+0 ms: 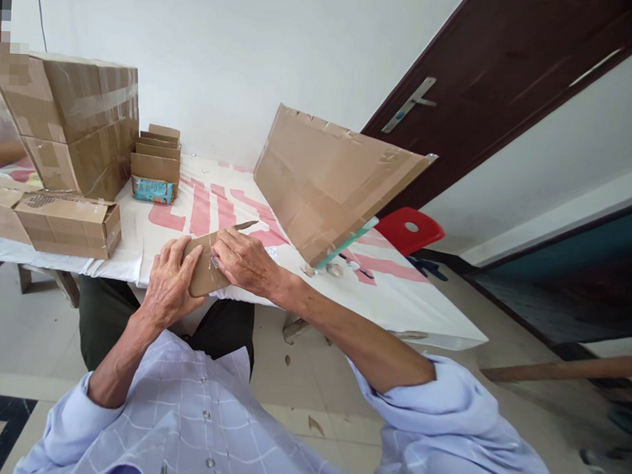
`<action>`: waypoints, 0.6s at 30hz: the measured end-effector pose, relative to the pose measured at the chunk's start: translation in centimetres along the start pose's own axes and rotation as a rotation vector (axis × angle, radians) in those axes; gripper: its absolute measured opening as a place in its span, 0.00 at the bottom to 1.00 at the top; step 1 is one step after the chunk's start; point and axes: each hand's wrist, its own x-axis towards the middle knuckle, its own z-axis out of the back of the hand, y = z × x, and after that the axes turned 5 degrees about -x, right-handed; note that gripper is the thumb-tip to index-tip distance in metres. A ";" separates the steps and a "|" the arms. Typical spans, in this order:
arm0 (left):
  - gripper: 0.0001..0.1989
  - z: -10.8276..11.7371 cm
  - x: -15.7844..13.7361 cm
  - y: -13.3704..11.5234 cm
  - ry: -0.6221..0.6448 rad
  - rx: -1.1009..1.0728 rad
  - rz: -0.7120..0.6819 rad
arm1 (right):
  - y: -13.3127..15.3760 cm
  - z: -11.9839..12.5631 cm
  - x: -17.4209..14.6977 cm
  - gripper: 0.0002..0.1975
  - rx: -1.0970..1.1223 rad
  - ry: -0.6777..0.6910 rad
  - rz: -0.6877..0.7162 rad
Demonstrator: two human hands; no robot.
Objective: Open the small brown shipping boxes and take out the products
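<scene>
My left hand [168,280] grips a small piece of brown cardboard [203,278] at the near edge of the table, with its thumb lying on top. On the same piece rests my right hand [245,262], its fingers closed around a slim tool [246,225]. One dark, pointed end of this tool sticks out beyond the knuckles, and a small metal part shows below the fingers against the cardboard. Its exact kind is hidden by the hand. A thin pale line runs across the cardboard beside the right fingers.
Large taped cartons [92,112] and a long low box [67,225] stand at the left. Behind are upright small boxes [155,159] with a blue packet [152,190]. A big cardboard sheet [339,175] leans at the right, near a red stool [409,230]. White cloth [396,302] covers the table.
</scene>
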 end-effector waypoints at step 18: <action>0.46 0.3 0.0 -0.1 0.018 -0.023 0.044 | -0.7 -0.8 -0.6 0.11 0.302 -0.280 -0.087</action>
